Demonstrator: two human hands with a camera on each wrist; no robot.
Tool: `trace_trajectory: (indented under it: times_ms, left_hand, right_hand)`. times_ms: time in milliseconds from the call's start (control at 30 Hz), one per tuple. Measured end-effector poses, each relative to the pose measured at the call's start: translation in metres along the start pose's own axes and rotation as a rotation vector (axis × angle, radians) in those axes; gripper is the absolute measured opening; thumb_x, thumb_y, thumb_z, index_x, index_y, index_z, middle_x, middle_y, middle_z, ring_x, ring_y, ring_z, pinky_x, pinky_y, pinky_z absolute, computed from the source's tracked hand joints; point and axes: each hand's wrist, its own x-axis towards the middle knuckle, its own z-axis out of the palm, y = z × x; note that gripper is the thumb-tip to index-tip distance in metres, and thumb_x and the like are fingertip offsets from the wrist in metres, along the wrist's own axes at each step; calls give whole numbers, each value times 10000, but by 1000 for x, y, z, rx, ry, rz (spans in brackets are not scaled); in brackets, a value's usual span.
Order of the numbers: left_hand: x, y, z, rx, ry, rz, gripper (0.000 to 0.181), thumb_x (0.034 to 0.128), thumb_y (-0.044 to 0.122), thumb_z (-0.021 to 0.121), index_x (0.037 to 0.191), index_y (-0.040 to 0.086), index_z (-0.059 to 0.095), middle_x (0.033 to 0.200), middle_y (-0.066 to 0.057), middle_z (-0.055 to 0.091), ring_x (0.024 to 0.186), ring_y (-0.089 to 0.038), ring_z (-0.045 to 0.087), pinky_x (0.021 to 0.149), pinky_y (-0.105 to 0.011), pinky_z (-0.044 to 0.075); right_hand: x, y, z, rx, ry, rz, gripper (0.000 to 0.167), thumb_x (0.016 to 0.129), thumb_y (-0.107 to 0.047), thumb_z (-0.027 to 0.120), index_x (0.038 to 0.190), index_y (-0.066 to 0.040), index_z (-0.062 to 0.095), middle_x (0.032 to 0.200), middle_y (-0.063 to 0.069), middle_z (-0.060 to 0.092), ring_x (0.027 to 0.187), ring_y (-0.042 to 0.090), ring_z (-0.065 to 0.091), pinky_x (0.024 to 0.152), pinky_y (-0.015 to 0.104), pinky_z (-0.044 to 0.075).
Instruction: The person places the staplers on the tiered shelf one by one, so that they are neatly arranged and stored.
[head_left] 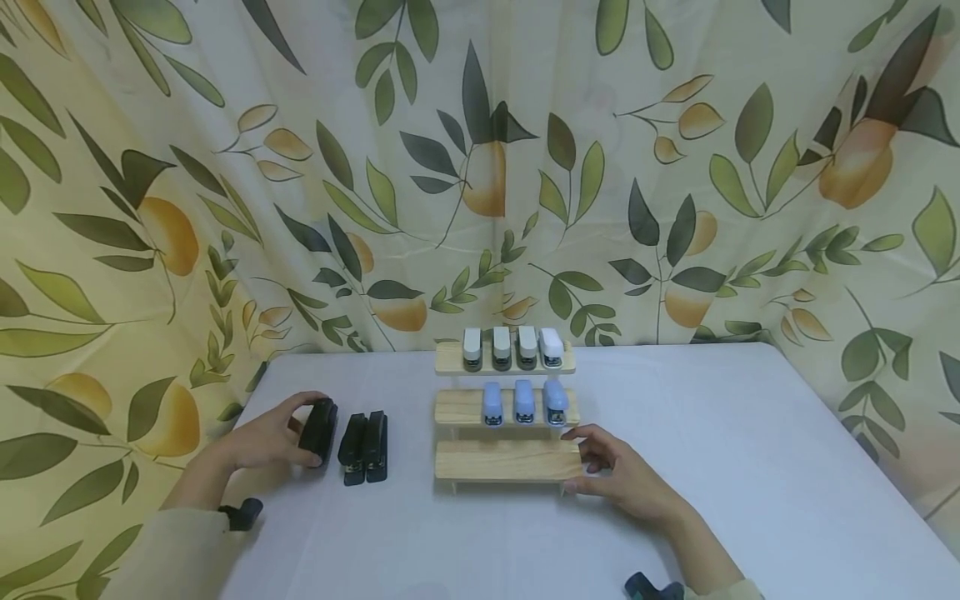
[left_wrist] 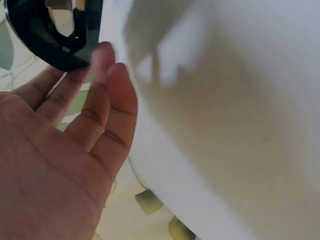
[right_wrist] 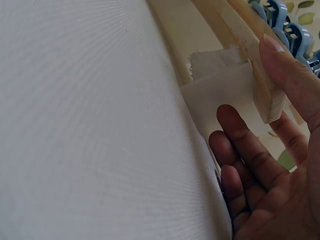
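Note:
At the table's left, my left hand (head_left: 262,437) grips a black stapler (head_left: 318,431) between thumb and fingers. In the left wrist view, part of that stapler (left_wrist: 80,45) shows past the fingertips of the left hand (left_wrist: 65,130). Two more black staplers (head_left: 363,447) stand side by side just right of it. My right hand (head_left: 618,475) holds the right end of the lowest shelf of a tiered wooden rack (head_left: 502,461). Up close, its thumb (right_wrist: 285,70) lies against the wooden board (right_wrist: 265,95), with the other fingers curled around the end and below.
Three blue staplers (head_left: 524,402) stand on the rack's middle shelf. Several white-topped staplers (head_left: 502,346) line the top shelf. A white cloth covers the table (head_left: 420,542). A curtain (head_left: 480,275) with leaves and fruit hangs behind it.

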Motion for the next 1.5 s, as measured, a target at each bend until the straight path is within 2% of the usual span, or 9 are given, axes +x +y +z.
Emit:
trace_trajectory:
  times_ms: [200,367,667,833,1067,1267,1500]
  left_hand:
    - [-2,6,-1,0,7,24,1040,775,240,909,1590,211,262,1504,-289,417,1160,-360,601,848,-410,537]
    - [-2,13,-2,-26,16,49,1049,771,241,916,1593,204,265,1544,-275,381,1218,-408,584,848,-423,568]
    - [-3,31,-4,7,39,107,1042,765,273,925,1586,220,286,1464,-230,461,1097,-333,622,781,-365,556]
    - [-6,45,-3,38,41,148,1028,766,281,926,1580,217,302,1427,-199,484,1040,-306,612,760,-375,553]
    - [-10,65,4,109,75,214,1018,741,340,941,1559,232,344,1409,-120,523,1044,-247,599,733,-353,563]
    - [-14,80,12,92,77,220,1035,725,352,952,1559,242,349,1436,-106,510,1090,-265,582,759,-354,551]
    - [-17,91,21,107,103,262,1047,711,366,959,1558,235,357,1439,-67,526,1170,-261,560,840,-372,544]
  right_hand:
    - [0,0,0,4,-4,4,629,834,-241,875,1374,-157,565,1103,89,690,963,190,616,849,252,498]
    - [-1,-1,0,7,-3,14,626,835,-244,873,1374,-159,565,1105,90,690,950,190,602,843,251,482]
    - [-2,-2,1,12,6,-9,620,833,-235,874,1367,-150,571,1085,92,690,924,167,606,829,245,482]
    - [-1,-1,0,13,6,-8,624,834,-232,873,1373,-144,569,1084,93,685,927,164,602,830,240,481]
    - [1,-1,0,11,5,-13,622,839,-230,870,1376,-146,566,1085,96,686,929,165,608,833,246,486]
    - [0,0,0,12,0,-5,631,843,-234,867,1386,-138,558,1095,96,686,938,169,604,840,255,488]
    - [0,-1,0,16,6,-6,634,835,-233,871,1382,-143,563,1096,99,684,933,174,601,832,248,485]
